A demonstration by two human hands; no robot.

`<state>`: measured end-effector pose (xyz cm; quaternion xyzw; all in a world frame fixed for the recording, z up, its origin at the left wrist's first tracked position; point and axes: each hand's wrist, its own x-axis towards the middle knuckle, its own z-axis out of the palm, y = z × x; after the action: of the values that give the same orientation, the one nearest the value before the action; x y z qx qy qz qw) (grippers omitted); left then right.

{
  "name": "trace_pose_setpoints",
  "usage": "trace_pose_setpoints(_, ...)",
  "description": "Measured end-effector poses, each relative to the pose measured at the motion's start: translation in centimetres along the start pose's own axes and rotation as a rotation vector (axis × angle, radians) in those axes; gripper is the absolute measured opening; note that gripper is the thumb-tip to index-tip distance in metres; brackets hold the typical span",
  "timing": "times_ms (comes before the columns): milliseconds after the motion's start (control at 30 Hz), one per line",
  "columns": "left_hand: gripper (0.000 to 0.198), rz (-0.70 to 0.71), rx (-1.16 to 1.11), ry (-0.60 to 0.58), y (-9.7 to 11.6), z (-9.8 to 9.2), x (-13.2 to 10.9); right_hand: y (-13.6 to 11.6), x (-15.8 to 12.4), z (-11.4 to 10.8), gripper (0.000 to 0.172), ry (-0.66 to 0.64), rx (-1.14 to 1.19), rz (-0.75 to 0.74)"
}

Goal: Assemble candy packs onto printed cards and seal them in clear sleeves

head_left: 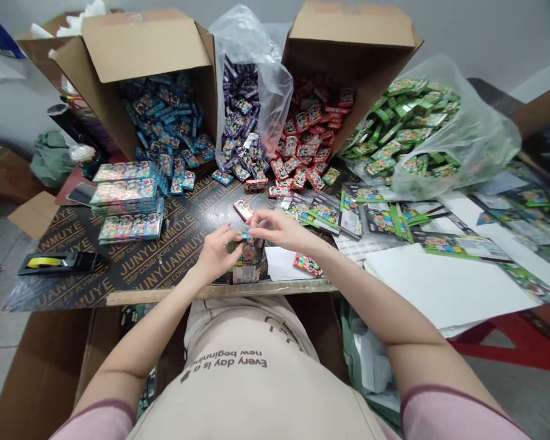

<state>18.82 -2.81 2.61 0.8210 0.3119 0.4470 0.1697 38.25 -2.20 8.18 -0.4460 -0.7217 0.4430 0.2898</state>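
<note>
Close to the table's front edge, my left hand has its fingers curled at the top of a small clear printed bag. My right hand comes in from the right, fingertips pinched just above the bag's opening. A bit of blue shows between the two hands' fingertips; fingers hide most of it. One red printed box lies just beyond the hands. Another red box rests on a white paper beside the bag.
Behind stand a carton of blue boxes, a bag of purple ones, a carton of red ones and a bag of green ones. Stacked packs and a tape dispenser sit left; flat printed bags lie right.
</note>
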Motion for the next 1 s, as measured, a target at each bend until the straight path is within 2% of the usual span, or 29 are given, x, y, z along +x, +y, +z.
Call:
trace_pose_setpoints(100,0.008,-0.029,-0.020,-0.023,0.4,-0.1,0.0,0.4,1.2,0.8,0.027,-0.095,0.021,0.023)
trace_pose_setpoints(200,0.009,-0.069,-0.006,0.037,0.5,0.5,-0.1,1.5,1.7,0.9,0.027,-0.113,0.051,0.031)
trace_pose_setpoints(333,0.019,-0.131,0.016,0.107,0.4,1.4,-0.1,2.3,1.8,1.0,0.025,-0.096,0.081,0.047)
trace_pose_setpoints(433,0.017,-0.191,-0.028,0.115,0.3,1.6,-0.2,2.9,1.7,1.8,0.025,-0.016,0.154,0.085)
trace_pose_setpoints(500,0.010,-0.312,-0.101,0.143,0.2,1.9,-0.6,3.3,1.6,2.6,0.030,0.069,0.268,0.115)
trace_pose_setpoints(600,0.035,-0.585,-0.369,0.176,0.2,2.8,-2.0,3.8,1.2,3.6,0.033,0.194,0.412,0.155)
trace_pose_setpoints(633,0.038,-0.653,-0.468,0.151,0.2,3.0,-2.5,4.0,1.1,3.7,0.031,0.215,0.441,0.172)
trace_pose_setpoints(700,0.032,-0.696,-0.554,0.076,0.1,2.6,-3.6,4.4,1.0,3.7,0.028,0.248,0.488,0.209)
trace_pose_setpoints(733,0.027,-0.674,-0.510,0.060,0.0,1.9,-3.9,4.9,1.0,3.6,0.030,0.265,0.506,0.226)
trace_pose_setpoints(800,0.021,-0.552,-0.273,0.106,-0.8,-0.7,-4.4,6.1,1.4,3.1,0.035,0.330,0.493,0.239)
trace_pose_setpoints(867,0.021,-0.382,0.055,0.173,-2.5,-4.4,-4.6,7.8,1.9,2.8,0.037,0.420,0.367,0.209)
trace_pose_setpoints(900,0.023,-0.321,0.209,0.167,-3.8,-6.4,-4.8,8.7,2.0,2.8,0.037,0.442,0.263,0.180)
trace_pose_setpoints(1000,0.033,-0.345,0.555,0.024,-8.6,-11.3,-6.0,11.0,1.5,3.1,0.032,0.357,-0.144,0.072)
